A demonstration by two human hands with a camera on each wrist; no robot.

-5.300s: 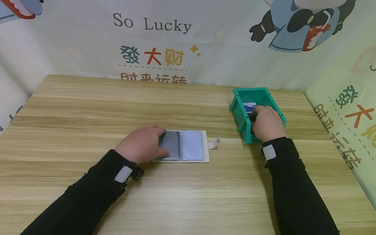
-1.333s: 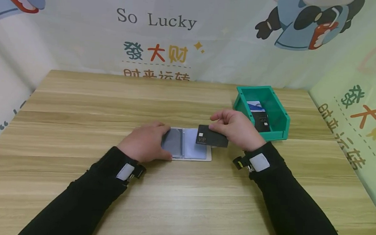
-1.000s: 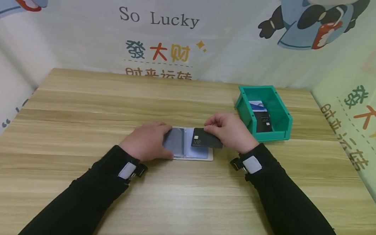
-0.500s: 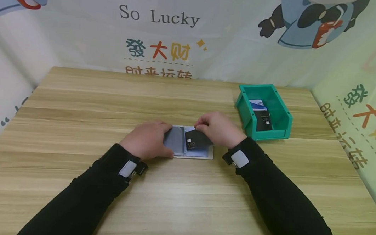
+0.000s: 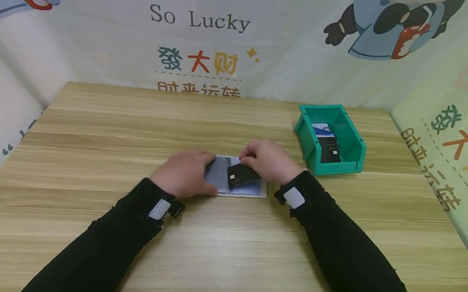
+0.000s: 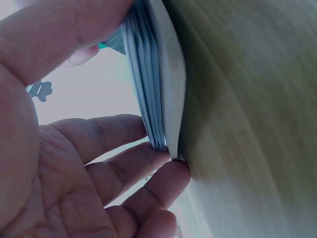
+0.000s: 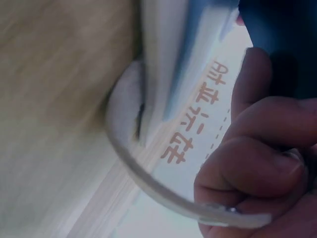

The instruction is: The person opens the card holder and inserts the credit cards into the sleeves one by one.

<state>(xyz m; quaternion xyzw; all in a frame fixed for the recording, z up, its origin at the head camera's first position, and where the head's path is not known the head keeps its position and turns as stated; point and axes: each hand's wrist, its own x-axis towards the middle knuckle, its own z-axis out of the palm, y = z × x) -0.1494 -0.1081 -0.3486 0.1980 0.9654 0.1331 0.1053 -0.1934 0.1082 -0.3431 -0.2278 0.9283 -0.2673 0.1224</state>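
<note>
An open card holder [image 5: 216, 175] with clear plastic sleeves lies on the table. My left hand [image 5: 182, 174] grips its left half, thumb at the near edge and fingers at the far edge. In the left wrist view, the holder's stacked sleeves [image 6: 143, 74] and pale cover [image 6: 171, 74] stand edge-on between thumb and fingers. My right hand [image 5: 273, 161] pinches a black VIP card [image 5: 242, 176] at its right end. The card lies tilted over the right page, its left end at the centre fold. In the right wrist view, the holder's snap strap [image 7: 148, 183] curves toward my curled fingers [image 7: 262, 163].
A green bin [image 5: 313, 156] stands at the back right of the wooden table [image 5: 159, 124]. Inside it lie a black VIP card [image 5: 330, 150] and a blue-and-white card [image 5: 323, 130]. Printed cloth [image 5: 281, 69] hangs along the table's back and sides.
My right hand went from inside the green bin to the holder, bringing a black card. Lately the card slid left over the right page and tilted. My left hand stayed on the holder.
</note>
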